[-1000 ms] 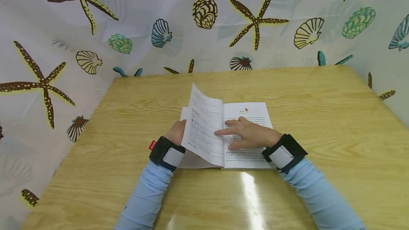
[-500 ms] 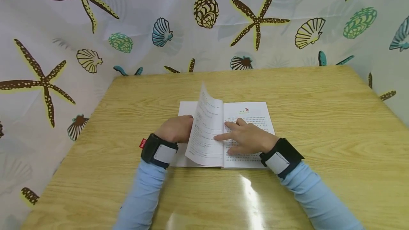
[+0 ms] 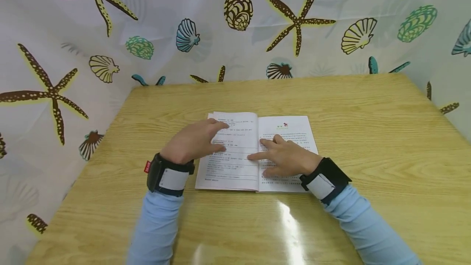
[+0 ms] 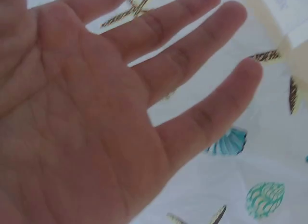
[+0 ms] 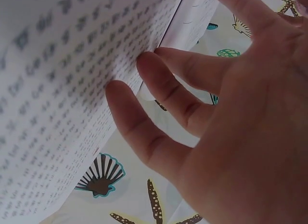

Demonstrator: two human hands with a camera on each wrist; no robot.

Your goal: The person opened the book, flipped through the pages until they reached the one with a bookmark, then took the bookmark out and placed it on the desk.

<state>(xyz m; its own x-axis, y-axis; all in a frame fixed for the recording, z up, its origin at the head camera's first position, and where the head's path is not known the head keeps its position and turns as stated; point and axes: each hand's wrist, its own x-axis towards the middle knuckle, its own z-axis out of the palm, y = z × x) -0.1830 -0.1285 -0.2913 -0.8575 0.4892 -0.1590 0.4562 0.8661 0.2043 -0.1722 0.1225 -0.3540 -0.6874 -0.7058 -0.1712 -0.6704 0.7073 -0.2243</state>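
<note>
Right grip (image 3: 288,158) touches open book (image 3: 290,134); left grip (image 3: 195,139) spread over left page (image 3: 235,169).

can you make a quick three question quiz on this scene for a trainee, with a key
1. True or false: the book lies open on the table.
2. Which hand has fingertips touching the right page?
3. What colour are the sleeves?
A) red
B) light blue
C) black

Key:
1. True
2. The right hand
3. B
</note>
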